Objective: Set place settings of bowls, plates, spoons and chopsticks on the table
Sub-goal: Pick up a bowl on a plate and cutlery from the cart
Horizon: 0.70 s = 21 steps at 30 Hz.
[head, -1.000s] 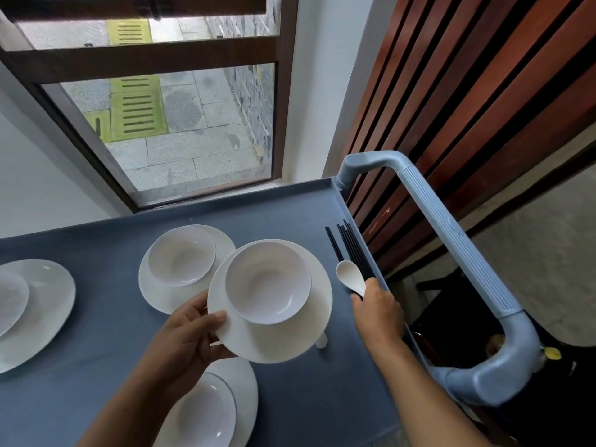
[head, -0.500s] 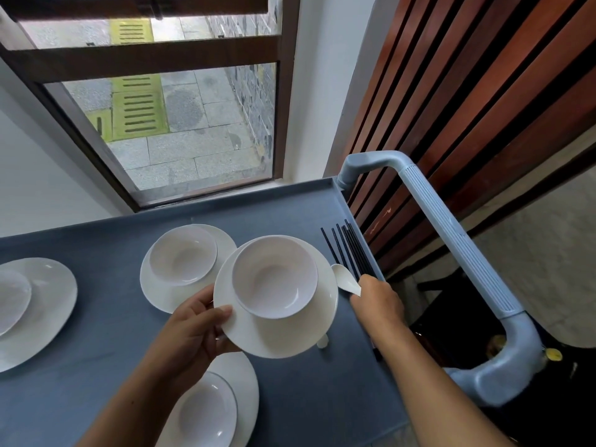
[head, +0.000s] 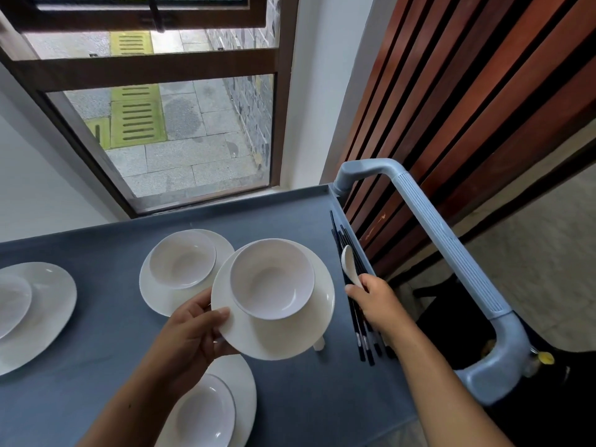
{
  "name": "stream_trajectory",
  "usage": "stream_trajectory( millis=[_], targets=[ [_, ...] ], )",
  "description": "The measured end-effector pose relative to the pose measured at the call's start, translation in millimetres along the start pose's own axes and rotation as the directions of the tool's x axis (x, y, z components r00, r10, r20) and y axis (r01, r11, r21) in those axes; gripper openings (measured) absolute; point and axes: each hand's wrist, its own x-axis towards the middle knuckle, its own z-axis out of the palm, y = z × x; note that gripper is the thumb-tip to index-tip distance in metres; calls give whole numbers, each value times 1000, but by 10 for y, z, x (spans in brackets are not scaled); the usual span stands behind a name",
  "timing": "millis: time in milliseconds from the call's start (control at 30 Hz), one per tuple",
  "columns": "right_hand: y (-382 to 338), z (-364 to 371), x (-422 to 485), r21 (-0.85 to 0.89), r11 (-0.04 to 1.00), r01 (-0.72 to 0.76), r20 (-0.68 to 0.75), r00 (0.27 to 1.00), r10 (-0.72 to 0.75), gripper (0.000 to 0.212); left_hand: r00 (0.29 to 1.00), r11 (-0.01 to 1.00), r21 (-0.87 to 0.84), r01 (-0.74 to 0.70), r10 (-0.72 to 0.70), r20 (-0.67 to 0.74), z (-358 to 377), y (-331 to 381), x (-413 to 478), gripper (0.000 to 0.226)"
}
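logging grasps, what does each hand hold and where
Left hand holds the plate, bowl on it, by its left rim; right hand holds the spoon by its handle end.

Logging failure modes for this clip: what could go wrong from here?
1. The left hand grips the plate by one edge only, with the bowl sitting loose on it; a tilt could slide the bowl off.
2. The right hand holds the spoon by its handle end above the chopsticks; grabbing those too might drop the spoon or roll chopsticks off the nearby edge of the cart.
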Motion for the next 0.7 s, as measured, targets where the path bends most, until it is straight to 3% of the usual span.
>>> stream_trajectory(
  millis=[167,267,367,533,700],
  targets=[
    [-230,14,-156,425,905,7,119,991,-64,10,1000,999,-31,-11,12,22,26,48,-52,42],
    [-334,58,-219,525,851,11,103,992,-76,2,999,999,-35,-35,35,12,44,81,-127,42],
    [-404,115,-276,565,825,-22,103,994,-44,20,998,998,-17,-66,65,-19,61,84,-227,43],
    [-472,146,-352,547,836,-29,210,972,-104,29,989,990,-43,-132,129,-72,110,-3,-440,43],
    [-507,81,-469,436,898,59,352,907,-230,20,965,976,-85,-203,184,-188,269,-219,-774,43]
  ],
)
